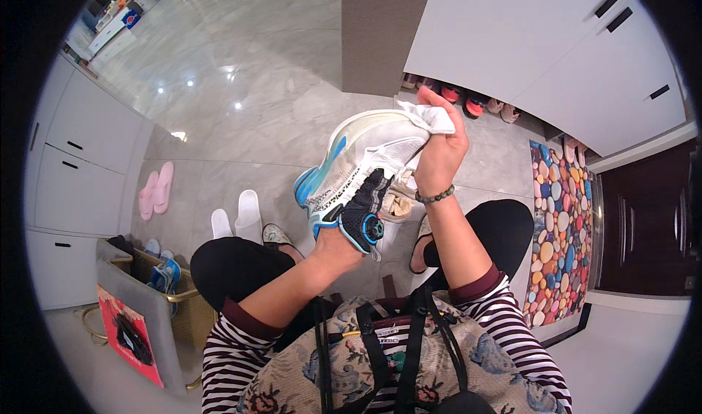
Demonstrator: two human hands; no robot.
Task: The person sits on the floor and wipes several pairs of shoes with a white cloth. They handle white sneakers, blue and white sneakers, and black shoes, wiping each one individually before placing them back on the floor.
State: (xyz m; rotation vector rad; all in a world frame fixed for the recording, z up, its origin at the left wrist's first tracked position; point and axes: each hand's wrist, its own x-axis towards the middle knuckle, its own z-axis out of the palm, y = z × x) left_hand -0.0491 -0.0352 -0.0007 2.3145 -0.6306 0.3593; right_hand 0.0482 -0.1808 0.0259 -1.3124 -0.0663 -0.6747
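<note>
A white and blue sneaker [373, 139] with a black lacing part and a round dial is held up in front of me, its toe towards the upper right. My left hand [340, 246] reaches into the shoe's opening at the heel end; its fingers are hidden inside. My right hand [443, 145], with a beaded bracelet on the wrist, grips a white cloth [436, 118] against the toe of the shoe. Behind the sneaker, a pair of cream shoes [396, 205] stands on the floor between my feet, partly hidden.
White slippers [249, 214] and pink slippers [163, 188] lie on the left. A grey and gold basket stool [184, 315] holds blue shoes [166, 276]. More shoes [473, 107] sit under the white cabinet [510, 35]. A pebble-patterned mat [562, 233] lies by the dark door [647, 222].
</note>
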